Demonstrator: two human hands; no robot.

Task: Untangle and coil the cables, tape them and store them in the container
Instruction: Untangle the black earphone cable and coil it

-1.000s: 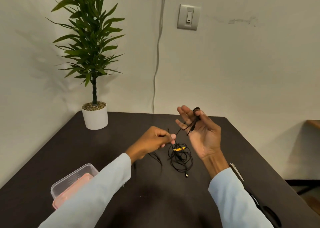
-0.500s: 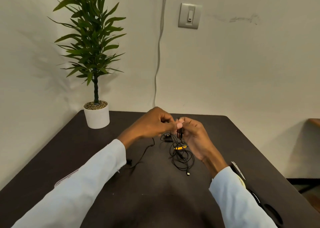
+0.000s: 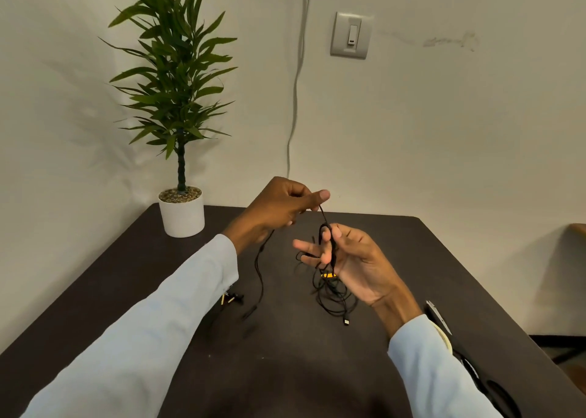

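1. Handling: the black cable [image 3: 326, 287] appears thin, light and limp; it will likely snag on its own loops. Take hold near a free end, not mid-tangle.
2. Appearance: thin black cord with a small plug; a yellow piece shows among the loops.
3. Location: the tangle hangs to the surface [image 3: 285, 370], at 6 o'clock of the right hand.
4. Hands: left hand [image 3: 279, 210] pinches one strand; right hand [image 3: 352, 259] holds coiled loops between thumb and fingers.

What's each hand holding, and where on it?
Both hold the black cable: left hand pinches a strand near its fingertips; right hand grips small loops against its thumb.
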